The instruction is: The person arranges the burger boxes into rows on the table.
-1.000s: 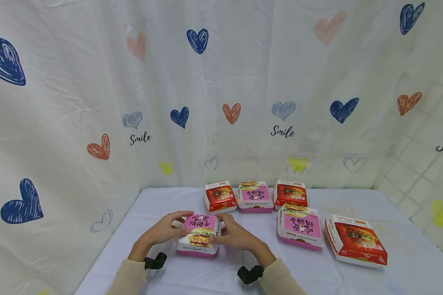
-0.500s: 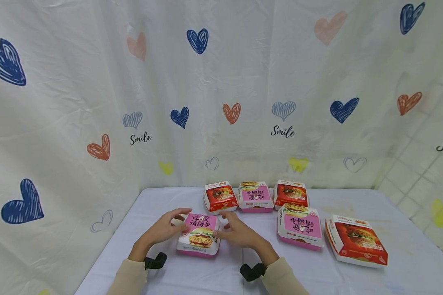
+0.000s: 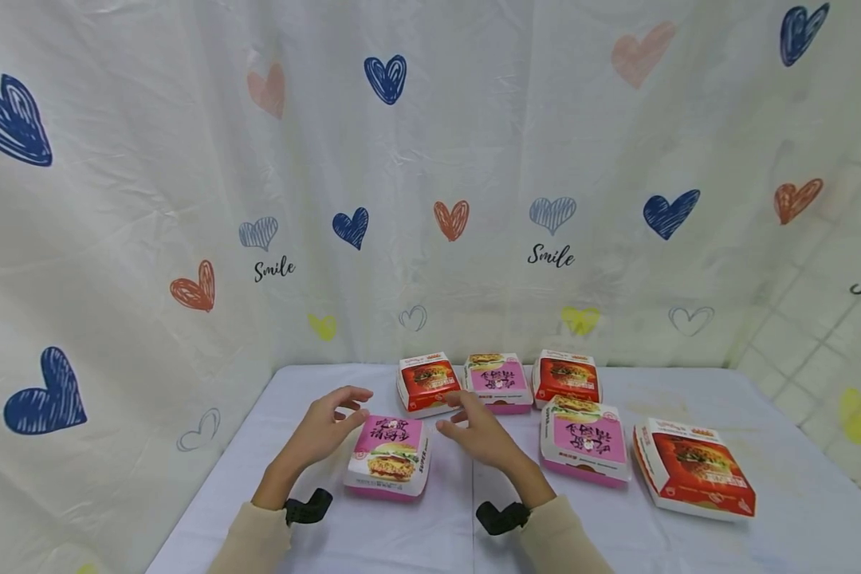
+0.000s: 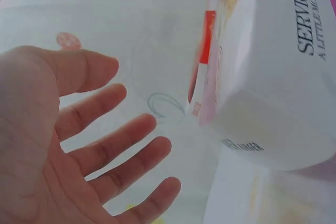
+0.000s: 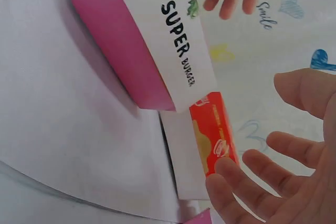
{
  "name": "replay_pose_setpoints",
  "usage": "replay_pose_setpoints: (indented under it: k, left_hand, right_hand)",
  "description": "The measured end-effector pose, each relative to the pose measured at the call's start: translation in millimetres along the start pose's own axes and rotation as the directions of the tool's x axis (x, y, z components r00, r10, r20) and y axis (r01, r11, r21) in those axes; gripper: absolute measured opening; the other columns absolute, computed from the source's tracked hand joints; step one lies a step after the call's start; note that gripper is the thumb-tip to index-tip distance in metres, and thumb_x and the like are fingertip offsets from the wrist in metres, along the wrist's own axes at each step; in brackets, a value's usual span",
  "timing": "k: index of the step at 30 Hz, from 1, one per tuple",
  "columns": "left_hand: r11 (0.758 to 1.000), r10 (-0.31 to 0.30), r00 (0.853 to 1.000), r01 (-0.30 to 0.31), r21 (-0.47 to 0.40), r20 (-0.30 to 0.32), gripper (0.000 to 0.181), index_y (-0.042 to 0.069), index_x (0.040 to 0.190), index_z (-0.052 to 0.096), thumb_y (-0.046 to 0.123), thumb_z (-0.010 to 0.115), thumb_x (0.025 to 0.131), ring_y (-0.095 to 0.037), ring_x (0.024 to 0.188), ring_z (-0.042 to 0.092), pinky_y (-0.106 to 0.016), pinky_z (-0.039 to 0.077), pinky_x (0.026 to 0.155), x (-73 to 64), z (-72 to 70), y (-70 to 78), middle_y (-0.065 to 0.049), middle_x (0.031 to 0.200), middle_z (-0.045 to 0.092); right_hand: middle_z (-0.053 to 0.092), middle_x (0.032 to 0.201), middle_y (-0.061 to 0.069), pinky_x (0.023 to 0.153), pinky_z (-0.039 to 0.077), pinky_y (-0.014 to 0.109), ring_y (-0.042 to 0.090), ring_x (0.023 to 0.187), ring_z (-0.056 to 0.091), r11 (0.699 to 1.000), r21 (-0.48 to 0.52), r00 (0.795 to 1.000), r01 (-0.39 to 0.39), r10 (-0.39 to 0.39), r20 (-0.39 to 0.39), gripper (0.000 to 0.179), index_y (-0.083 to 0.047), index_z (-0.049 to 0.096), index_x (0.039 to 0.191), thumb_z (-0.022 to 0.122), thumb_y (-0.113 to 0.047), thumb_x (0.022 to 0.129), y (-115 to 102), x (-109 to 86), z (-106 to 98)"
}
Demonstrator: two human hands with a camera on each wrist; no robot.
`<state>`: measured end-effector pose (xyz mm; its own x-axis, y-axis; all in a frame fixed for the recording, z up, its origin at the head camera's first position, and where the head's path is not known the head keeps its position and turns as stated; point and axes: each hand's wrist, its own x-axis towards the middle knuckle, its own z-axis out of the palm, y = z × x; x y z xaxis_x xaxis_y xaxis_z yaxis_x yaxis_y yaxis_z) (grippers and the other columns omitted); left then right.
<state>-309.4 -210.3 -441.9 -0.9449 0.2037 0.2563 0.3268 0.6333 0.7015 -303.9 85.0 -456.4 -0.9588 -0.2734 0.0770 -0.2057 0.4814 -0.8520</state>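
A pink and white burger box (image 3: 387, 461) with a burger picture on its lid sits on the table between both hands. My left hand (image 3: 324, 429) hovers at its upper left, fingers spread and relaxed, holding nothing. To the box's right my right hand (image 3: 479, 432) is raised with loosely bent fingers, and it overlaps the lower corner of a red burger box (image 3: 427, 383) in the head view. In the left wrist view the fingers stand apart from the near box's white side (image 4: 278, 77). The right wrist view shows the "SUPER BURGER" side (image 5: 168, 40), apart from the fingers.
At the back, a pink box (image 3: 498, 381) and another red box (image 3: 567, 376) continue the row. Nearer on the right stand a pink box (image 3: 585, 440) and a larger-looking red box (image 3: 694, 469). A white curtain with hearts (image 3: 473, 159) hangs behind the white-covered table (image 3: 796, 478).
Both hands have let go of the near pink box and lifted away, the right hand moving right and up, the left slightly up and left. The box stays in place.
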Motion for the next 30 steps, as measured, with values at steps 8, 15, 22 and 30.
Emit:
replay_pose_setpoints:
  k: [8,15,22,30]
  left_hand:
    - [0.993,-0.017,1.0,0.017,0.113,-0.002,0.024,0.02,0.12,0.07,0.024,0.072,0.096,-0.018,0.104,0.066,-0.043,0.056,0.09,24.4,-2.4,11.9,-0.001,0.116,0.072]
    - [0.985,-0.042,0.997,0.029,0.171,0.068,0.022,0.016,0.114,0.072,0.027,0.073,0.094,-0.02,0.096,0.066,-0.039,0.057,0.08,60.2,-0.2,12.6,-0.004,0.109,0.074]
    - [0.973,-0.084,0.97,0.03,0.228,0.229,0.036,0.014,0.127,0.066,0.031,0.072,0.096,-0.026,0.107,0.066,-0.045,0.057,0.089,85.2,7.8,14.9,-0.01,0.118,0.07]
    - [0.956,-0.122,0.929,0.015,0.292,0.35,0.06,0.02,0.153,0.047,0.035,0.067,0.098,-0.033,0.118,0.064,-0.053,0.054,0.098,94.8,17.8,22.3,-0.018,0.135,0.064]
  right_hand:
    - [0.052,0.146,0.017,0.094,0.057,0.047,0.035,0.123,0.057,0.999,0.0,0.995,0.038,-0.038,-0.091,0.052,-0.006,0.049,0.144,0.068,-0.023,0.099,-9.8,10.4,-13.6]
    - [0.047,0.149,0.02,0.102,0.052,0.053,0.034,0.127,0.055,0.988,-0.152,0.997,-0.005,-0.007,-0.073,0.062,-0.003,0.045,0.15,0.069,-0.026,0.098,-22.9,35.9,-17.3]
    - [0.047,0.147,0.02,0.11,0.045,0.058,0.034,0.129,0.053,0.949,-0.31,0.998,-0.053,0.042,-0.042,0.067,-0.001,0.041,0.153,0.068,-0.026,0.097,-22.3,54.3,-14.8]
    - [0.043,0.152,0.024,0.106,0.048,0.059,0.036,0.126,0.055,0.919,-0.385,0.996,-0.09,0.093,-0.013,0.071,-0.007,0.038,0.157,0.069,-0.029,0.098,-19.2,63.7,-9.0]
